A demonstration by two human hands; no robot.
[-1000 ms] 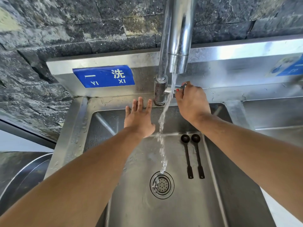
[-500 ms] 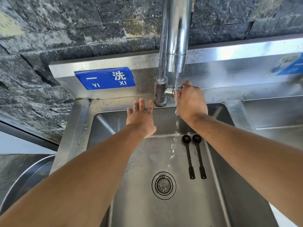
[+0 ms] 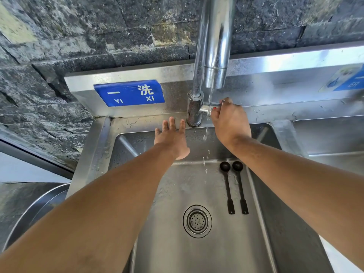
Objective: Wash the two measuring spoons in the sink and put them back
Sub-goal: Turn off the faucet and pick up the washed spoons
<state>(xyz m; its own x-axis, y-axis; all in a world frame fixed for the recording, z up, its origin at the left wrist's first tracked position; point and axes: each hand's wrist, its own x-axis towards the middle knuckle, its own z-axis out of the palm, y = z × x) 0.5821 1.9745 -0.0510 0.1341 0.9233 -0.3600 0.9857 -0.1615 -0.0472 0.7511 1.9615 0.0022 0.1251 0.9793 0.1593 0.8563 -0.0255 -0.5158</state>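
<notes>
Lying side by side on the wet floor of the stainless steel sink (image 3: 295,243), the two black long-handled measuring spoons (image 3: 233,187) look rinsed but not yet put back. Only drips fall from the chrome tap (image 3: 213,56). Far beyond them, the right hand (image 3: 229,122) pinches the tap lever (image 3: 208,109); the left hand (image 3: 171,140), fingers spread and empty, rests on the far rim.

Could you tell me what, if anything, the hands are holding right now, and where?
The right hand grips the tap's side handle at its outer end. The left hand is open and holds nothing. Both measuring spoons lie untouched in the sink.
</notes>
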